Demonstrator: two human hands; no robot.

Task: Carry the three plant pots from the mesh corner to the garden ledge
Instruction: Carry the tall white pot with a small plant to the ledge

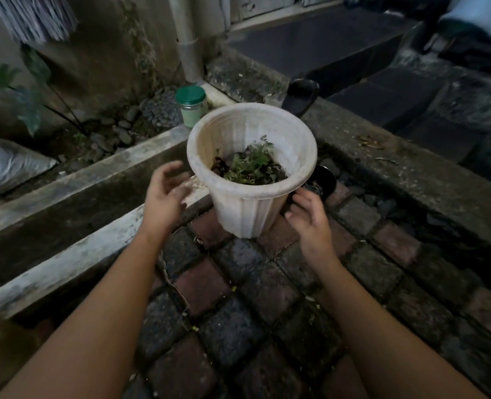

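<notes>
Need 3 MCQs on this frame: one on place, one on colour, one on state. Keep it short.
1. Where does the white pot stand?
A. on the brick paving
B. inside the concrete trough
C. on the dark steps

2. What colour is the lid of the jar behind the pot?
A. red
B. green
C. yellow

3. What are the hands doing?
A. both open beside the pot
B. lifting the pot by its rim
C. one holds the jar

Answers:
1 A, its base sits on the brick paving beside the trough.
2 B, the screw lid is green.
3 A, the left hand and right hand flank the pot with fingers spread.
</notes>
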